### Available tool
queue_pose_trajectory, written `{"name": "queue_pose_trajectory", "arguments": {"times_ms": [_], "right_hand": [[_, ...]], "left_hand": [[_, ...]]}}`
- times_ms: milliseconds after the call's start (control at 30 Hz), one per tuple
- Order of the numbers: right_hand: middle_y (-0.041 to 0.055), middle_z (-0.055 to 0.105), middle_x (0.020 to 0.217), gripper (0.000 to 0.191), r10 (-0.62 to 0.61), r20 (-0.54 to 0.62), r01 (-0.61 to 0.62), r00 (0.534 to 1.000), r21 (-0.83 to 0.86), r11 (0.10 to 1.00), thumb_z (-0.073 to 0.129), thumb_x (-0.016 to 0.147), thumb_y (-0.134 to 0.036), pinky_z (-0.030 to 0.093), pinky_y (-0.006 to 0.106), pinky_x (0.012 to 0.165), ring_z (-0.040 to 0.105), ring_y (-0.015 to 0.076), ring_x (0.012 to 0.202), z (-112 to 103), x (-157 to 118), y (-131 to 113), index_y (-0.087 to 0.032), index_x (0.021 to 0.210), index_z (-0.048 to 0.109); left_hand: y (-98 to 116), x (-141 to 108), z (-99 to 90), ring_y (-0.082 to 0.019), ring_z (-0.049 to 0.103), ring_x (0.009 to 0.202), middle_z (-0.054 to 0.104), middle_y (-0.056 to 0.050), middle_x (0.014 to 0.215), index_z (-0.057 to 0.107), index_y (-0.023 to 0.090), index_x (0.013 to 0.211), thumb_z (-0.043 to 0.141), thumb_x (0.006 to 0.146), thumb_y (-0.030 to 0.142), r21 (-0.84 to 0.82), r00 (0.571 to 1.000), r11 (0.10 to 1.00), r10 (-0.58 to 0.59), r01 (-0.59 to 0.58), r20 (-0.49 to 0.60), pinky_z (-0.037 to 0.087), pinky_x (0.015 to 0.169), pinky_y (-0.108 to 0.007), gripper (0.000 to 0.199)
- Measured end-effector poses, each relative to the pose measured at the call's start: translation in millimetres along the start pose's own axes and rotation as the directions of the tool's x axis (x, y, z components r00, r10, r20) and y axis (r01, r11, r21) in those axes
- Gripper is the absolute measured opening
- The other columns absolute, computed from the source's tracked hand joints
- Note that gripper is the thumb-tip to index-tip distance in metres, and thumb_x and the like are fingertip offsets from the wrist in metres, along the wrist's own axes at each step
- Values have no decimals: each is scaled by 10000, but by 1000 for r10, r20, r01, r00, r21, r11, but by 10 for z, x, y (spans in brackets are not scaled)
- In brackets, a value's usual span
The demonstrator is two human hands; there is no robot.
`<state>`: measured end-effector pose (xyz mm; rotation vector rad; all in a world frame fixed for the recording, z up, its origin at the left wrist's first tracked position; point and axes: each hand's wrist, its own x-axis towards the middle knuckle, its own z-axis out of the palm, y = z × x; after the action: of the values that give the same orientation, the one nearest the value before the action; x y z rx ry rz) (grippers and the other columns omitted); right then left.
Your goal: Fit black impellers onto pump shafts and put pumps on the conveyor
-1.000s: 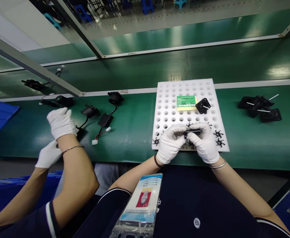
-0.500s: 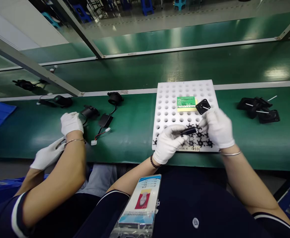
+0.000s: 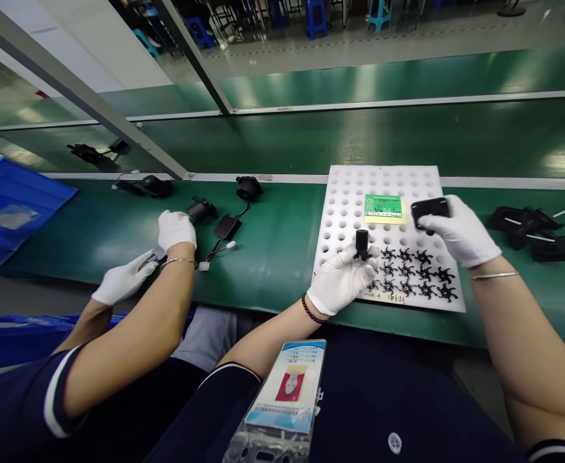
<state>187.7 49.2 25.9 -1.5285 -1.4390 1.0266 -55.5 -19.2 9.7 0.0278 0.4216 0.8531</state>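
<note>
Lifted off the foam tray (image 3: 340, 193), right hand (image 3: 461, 231) fingers grip black housing (image 3: 430, 209); left hand (image 3: 340, 283) pinches black cylinder (image 3: 361, 243).

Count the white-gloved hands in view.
4. The wearer's left hand holds a small black cylinder over the foam tray; the right hand grips a black square part there; a co-worker's upper hand and lower hand are over the green belt, left.

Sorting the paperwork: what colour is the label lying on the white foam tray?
Green label on a yellow sheet, clearest in the head view.
</note>
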Motion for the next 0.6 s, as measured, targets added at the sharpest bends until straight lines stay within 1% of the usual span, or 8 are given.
{"name": "queue_pose_trajectory", "arguments": {"times_ms": [67,100,167,233,300,433,500,600], "right_hand": [[97,684,1157,368,47,47,-62,998,408,911,645,693,-300,523,311,569,683,226,828,24,-185,-33,-212,1050,634],[94,671,1200,384,60,74,-90,995,532,842,622,687,-271,496,291,526,677,210,808,42,-278,-48,-225,1068,628],[75,662,1228,488,73,91,-114,993,642,758,617,662,-214,453,262,473,654,179,758,96,-454,-68,-271,1146,606],[53,655,1247,595,72,79,-106,994,678,727,633,672,-191,481,265,496,648,167,770,165,-606,-72,-321,1248,559],[45,630,1309,600,60,74,-95,995,689,719,652,733,-248,552,301,589,670,183,870,241,-727,-62,-345,1312,527],[83,588,1388,571,33,18,-36,999,672,739,558,872,-547,613,425,793,656,273,1128,398,-870,-27,-316,1390,486],[91,587,1392,586,-7,7,1,1000,651,759,500,910,-593,588,467,927,592,289,1263,475,-908,-12,-292,1412,468],[62,566,1421,533,-84,-18,77,996,618,783,561,922,-544,495,475,1101,504,268,1374,566,-955,11,-312,1397,485]], "left_hand": [[-6,5,-12,-113,643,789,648,-79,1016,662,166,1054,585,902,167,77,999,997,-26,25,19,538,729,-216,170],[-14,10,-17,-127,644,808,651,-80,1045,662,173,1037,625,874,187,125,999,992,-38,34,30,536,763,-244,168],[-38,18,-26,-160,643,854,652,-85,1100,658,189,1059,686,831,241,221,997,974,-54,41,52,525,836,-303,236],[-69,19,-28,-188,642,880,658,-88,1093,648,207,1130,726,794,292,291,995,956,-67,44,69,511,868,-345,355],[-97,13,-23,-193,646,885,667,-75,1049,629,231,1205,759,748,288,330,994,943,-70,39,85,504,866,-350,479],[-134,3,4,-162,661,891,662,-17,1011,576,312,1310,809,696,206,361,994,932,-28,-13,108,504,818,-290,666],[-145,13,22,-148,665,873,655,-6,994,564,328,1313,809,756,308,334,995,942,-16,-16,94,511,770,-264,609],[-152,41,27,-146,667,893,640,1,931,587,306,1221,752,838,392,317,996,944,72,-87,60,525,792,-272,425]]}}
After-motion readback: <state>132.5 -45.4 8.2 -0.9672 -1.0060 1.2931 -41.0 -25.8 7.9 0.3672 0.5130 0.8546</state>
